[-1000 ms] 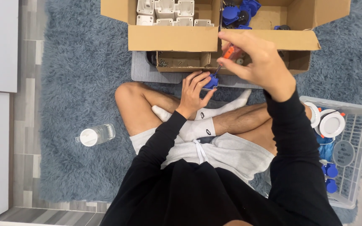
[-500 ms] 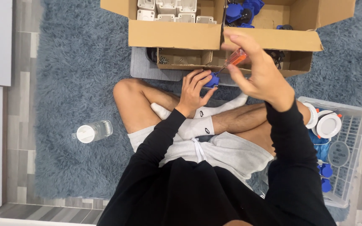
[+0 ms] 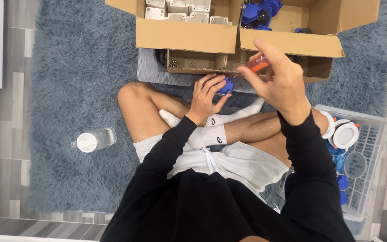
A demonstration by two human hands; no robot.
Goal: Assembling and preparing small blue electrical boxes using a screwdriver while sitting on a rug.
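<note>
Bottle [image 3: 92, 140] lies left of the legs, basket [image 3: 372, 148] right, boxes [image 3: 189, 33] probably ahead.

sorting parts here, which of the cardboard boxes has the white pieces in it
The back left box, beyond the left hand: it holds white parts. The back right box holds blue parts instead.

A shaggy grey-blue rug [image 3: 68, 80] is covering a floor [image 3: 10, 112] of grey, wood-grained planks. The cardboard boxes [image 3: 187, 35] are showing plain tan, holding white parts [image 3: 178, 11] and bright blue parts [image 3: 258, 11]. The left hand [image 3: 208, 95] is gripping a blue piece [image 3: 225, 86]; the right hand [image 3: 279, 80] is pinching something orange and clear [image 3: 258, 64], possibly a tool handle. Sleeves are showing black, shorts light grey, socks white. The bottle [image 3: 94, 140] is looking clear with a white cap. The basket [image 3: 366, 148] is showing white.
</note>
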